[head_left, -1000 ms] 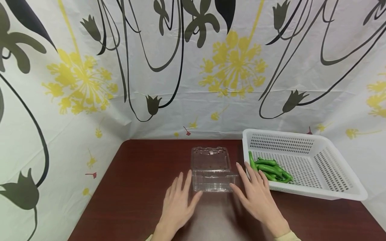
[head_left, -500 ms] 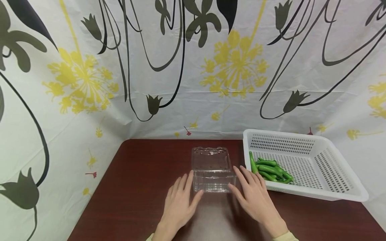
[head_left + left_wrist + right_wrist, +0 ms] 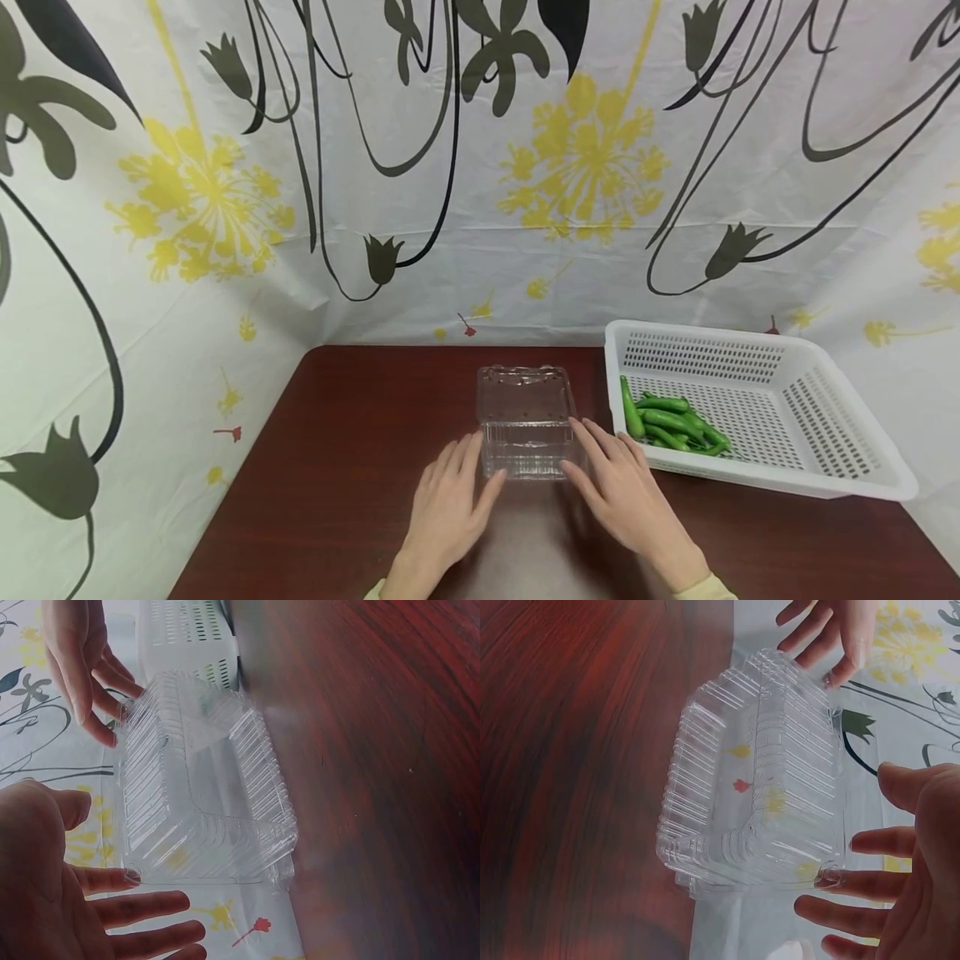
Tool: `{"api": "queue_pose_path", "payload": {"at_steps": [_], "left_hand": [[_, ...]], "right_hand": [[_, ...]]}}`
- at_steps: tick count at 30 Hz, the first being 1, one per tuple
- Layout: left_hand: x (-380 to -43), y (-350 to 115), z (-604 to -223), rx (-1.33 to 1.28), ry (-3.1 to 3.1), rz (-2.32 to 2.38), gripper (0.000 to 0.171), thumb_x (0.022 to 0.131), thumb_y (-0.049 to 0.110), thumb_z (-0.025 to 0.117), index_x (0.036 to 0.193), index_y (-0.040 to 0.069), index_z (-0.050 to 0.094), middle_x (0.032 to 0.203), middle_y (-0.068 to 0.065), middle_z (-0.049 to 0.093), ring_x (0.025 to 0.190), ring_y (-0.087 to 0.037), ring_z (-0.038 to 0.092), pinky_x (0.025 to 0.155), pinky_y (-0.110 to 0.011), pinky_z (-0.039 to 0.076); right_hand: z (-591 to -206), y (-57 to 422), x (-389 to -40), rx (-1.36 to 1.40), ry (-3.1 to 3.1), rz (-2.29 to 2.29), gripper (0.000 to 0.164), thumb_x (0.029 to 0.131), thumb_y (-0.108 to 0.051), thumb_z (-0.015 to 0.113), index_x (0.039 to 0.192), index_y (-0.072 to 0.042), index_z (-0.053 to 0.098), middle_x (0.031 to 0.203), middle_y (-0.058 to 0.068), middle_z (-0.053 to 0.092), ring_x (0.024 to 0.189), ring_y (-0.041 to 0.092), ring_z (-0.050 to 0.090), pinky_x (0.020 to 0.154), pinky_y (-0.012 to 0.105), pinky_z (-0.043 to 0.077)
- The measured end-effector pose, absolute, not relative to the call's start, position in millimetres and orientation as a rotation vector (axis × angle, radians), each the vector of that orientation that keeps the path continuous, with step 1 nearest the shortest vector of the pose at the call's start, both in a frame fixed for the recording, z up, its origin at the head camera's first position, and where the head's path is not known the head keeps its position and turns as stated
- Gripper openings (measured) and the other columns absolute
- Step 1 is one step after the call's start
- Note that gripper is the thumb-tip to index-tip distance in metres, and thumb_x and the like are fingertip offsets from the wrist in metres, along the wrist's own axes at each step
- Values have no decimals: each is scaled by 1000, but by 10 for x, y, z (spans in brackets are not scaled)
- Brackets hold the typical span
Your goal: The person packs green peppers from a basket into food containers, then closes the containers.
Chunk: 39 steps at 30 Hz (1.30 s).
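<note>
A clear plastic clamshell container [image 3: 525, 454] lies on the table with its lid [image 3: 523, 396] folded back, away from the person. At its left side is the left hand [image 3: 447, 504], fingers extended and thumb spread near the front corner. The right hand [image 3: 622, 496] flanks the other side, its index fingertip right at the container's edge and its thumb by the front corner. Both wrist views show the ribbed container [image 3: 150, 787] between the two hands, with fingertips close to its rim.
A white perforated basket [image 3: 787, 479] stands on the right of the dark red table [image 3: 337, 483]. Several green chili peppers [image 3: 671, 421] are heaped in its left end. Behind the table hangs a flower-patterned cloth [image 3: 480, 192].
The right hand has moved left, away from the basket and closer to the container. The left hand has shifted slightly right. The container and peppers look unchanged.
</note>
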<state>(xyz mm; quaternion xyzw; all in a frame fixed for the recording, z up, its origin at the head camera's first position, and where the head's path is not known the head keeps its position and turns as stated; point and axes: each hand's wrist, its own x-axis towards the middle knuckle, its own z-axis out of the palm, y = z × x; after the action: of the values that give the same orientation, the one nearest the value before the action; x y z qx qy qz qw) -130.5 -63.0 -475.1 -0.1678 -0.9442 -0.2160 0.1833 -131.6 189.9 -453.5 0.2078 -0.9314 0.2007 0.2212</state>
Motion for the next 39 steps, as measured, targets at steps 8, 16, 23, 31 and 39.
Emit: {"api": "queue_pose_path", "payload": {"at_steps": [8,16,23,31,39], "left_hand": [[-1318,-619,-4764,-479,-2625,-587,58,103,48,48,142,5,54,136,-16,61,123,-36,59,94,-51,50],[-1303,-618,-4787,-463,-2629,-570,52,105,44,47,138,5,57,134,-16,62,122,-32,60,92,-49,52],[-1289,-611,-4788,-438,-2673,-579,51,107,43,42,136,5,58,133,-15,63,121,-31,61,91,-47,52],[-1285,-611,-4805,-429,-2648,-585,47,107,41,43,132,5,61,127,-13,66,116,-29,64,87,-44,54],[-1285,-625,-4831,-445,-2566,-564,42,105,38,51,125,5,66,117,-12,71,109,-28,67,82,-43,55]], "right_hand": [[-4560,1887,-1323,580,-2563,536,48,95,-28,68,135,-2,62,134,22,60,121,41,57,102,58,40],[-4593,1872,-1308,616,-2535,453,37,91,-21,73,122,-1,69,121,20,67,112,37,62,94,54,48],[-4631,1874,-1321,636,-2499,434,31,89,-15,74,117,-2,71,116,17,68,107,35,64,93,51,49],[-4674,1884,-1344,663,-2443,431,27,86,-10,74,112,-2,73,111,16,70,103,33,65,89,49,51],[-4718,1888,-1347,686,-2427,451,21,84,-6,76,105,-3,75,108,14,70,102,31,65,86,46,54]]}}
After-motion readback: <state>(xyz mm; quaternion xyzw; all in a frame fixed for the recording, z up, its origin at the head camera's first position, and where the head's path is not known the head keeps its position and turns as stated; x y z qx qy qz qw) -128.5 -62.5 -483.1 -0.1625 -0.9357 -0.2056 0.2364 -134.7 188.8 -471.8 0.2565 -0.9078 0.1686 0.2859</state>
